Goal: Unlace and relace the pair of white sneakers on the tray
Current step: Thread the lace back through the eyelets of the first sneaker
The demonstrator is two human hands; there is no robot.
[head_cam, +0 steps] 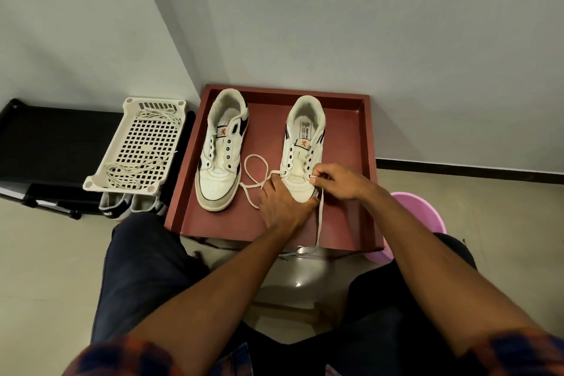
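right hand pinches the cream flat shoelace between thumb and fingertips, right at the lowest eyelet on the outer side of the right-side white leather sneaker. left hand is clamped over that sneaker's toe cap, thumb round one side and fingers on the other, pinning it to the dark red square tray.

the lace runs through the bottom pair of eyelets only. one end loops loose on the tray floor between the two shoes, the other trails over the tray's near edge. the left-side white leather sneaker sits in the tray's left half, fully unlaced, with no lace in it.

just left of the tray is a white perforated plastic basket with loose cream laces in it. a pink plastic tub peeks out at the tray's right near corner.

judgement: relacing of the first shoe has just begun - nearly all of it is left.

risks:
- pulling hard on the pinched side could draw the loose loop through and leave the ends uneven
- the end hanging off the tray edge could snag or drag
- if the toe hold slips, the shoe slides on the tray - the eyelet goes out of line
- a flat lace can twist at the eyelet and lie wrong
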